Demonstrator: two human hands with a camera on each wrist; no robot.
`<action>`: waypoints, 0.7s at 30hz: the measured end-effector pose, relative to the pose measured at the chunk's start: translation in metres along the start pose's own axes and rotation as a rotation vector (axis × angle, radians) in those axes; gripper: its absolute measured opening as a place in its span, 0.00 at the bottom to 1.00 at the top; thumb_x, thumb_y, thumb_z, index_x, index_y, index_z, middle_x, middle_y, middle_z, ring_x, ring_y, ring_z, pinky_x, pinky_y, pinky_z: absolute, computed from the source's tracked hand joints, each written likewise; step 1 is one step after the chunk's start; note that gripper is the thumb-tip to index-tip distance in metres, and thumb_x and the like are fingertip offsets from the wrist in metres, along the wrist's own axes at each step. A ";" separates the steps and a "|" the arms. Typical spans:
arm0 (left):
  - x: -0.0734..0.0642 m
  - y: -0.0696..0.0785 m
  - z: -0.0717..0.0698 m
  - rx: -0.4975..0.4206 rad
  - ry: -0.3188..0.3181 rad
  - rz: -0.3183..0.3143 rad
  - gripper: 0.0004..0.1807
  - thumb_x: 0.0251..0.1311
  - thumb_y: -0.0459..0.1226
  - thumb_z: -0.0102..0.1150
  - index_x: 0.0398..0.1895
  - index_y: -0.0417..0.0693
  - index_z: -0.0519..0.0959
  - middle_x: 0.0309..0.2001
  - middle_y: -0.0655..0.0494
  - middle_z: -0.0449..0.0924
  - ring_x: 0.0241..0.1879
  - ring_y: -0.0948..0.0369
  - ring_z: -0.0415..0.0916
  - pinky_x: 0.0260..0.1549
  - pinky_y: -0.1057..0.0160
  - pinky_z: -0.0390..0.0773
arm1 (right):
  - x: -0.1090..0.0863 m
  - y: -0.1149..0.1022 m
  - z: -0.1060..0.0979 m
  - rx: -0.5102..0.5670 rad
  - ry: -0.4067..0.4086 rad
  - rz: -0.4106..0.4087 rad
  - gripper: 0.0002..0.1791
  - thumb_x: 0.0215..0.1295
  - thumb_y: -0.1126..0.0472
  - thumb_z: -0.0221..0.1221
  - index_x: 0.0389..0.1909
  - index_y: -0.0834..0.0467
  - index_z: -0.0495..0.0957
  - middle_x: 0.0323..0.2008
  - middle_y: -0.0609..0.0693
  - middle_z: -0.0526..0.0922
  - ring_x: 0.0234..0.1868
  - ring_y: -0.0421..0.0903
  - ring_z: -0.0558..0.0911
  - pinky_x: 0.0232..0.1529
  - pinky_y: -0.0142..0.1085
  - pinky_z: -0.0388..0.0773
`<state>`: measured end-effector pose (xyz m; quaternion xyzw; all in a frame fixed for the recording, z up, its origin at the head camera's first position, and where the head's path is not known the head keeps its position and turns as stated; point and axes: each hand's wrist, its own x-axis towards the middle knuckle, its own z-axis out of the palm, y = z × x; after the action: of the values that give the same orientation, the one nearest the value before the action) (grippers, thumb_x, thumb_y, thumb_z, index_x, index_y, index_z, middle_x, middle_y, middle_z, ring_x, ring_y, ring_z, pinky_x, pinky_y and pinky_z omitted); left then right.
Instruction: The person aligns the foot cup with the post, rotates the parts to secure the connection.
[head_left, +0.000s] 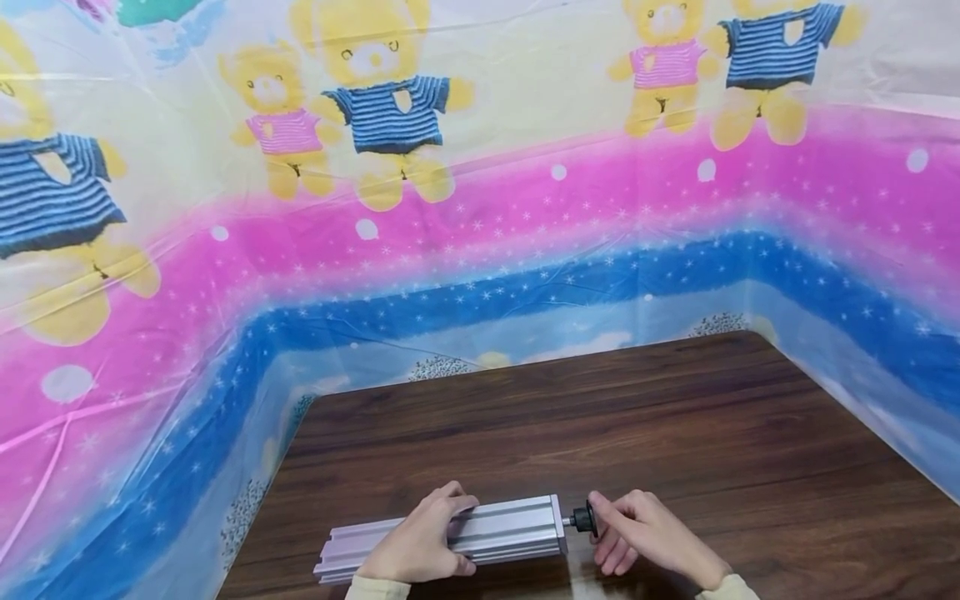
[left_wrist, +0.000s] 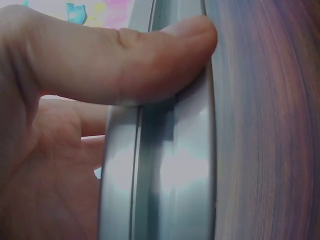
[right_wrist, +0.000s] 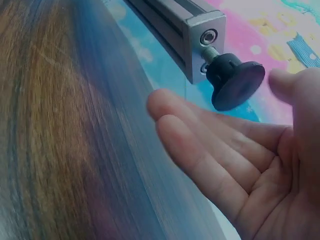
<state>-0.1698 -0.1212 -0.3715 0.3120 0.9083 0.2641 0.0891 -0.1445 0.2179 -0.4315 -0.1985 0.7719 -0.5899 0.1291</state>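
Note:
A silver aluminium extrusion (head_left: 510, 525) with grooved sides lies lengthwise above the dark wooden table. My left hand (head_left: 423, 537) grips it around the middle, thumb on the near side and fingers over the far side; the left wrist view shows the thumb (left_wrist: 125, 62) pressed across a groove. From the extrusion's right end plate (right_wrist: 207, 45) sticks out a threaded stud with a black levelling foot (right_wrist: 235, 82). My right hand (head_left: 648, 533) is beside this foot. In the right wrist view its fingers (right_wrist: 200, 155) are extended below the round base, and the thumb stands slightly apart from it.
The brown wood-grain table (head_left: 675, 417) reaches back to a printed cloth (head_left: 525, 225) with teddy bears and pink and blue bands. This cloth hangs along the back and both sides. A bolt head (right_wrist: 208, 36) shows in the end plate beside the stud.

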 end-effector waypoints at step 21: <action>0.001 0.000 0.001 -0.017 -0.021 -0.020 0.37 0.38 0.36 0.77 0.59 0.39 0.80 0.43 0.63 0.72 0.38 0.66 0.66 0.38 0.66 0.70 | -0.001 0.001 -0.002 -0.105 0.072 -0.272 0.18 0.70 0.63 0.62 0.52 0.73 0.79 0.37 0.57 0.89 0.32 0.45 0.89 0.33 0.39 0.85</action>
<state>-0.1701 -0.1204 -0.3719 0.3050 0.9081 0.2673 0.1040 -0.1447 0.2206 -0.4321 -0.2864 0.7718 -0.5676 0.0100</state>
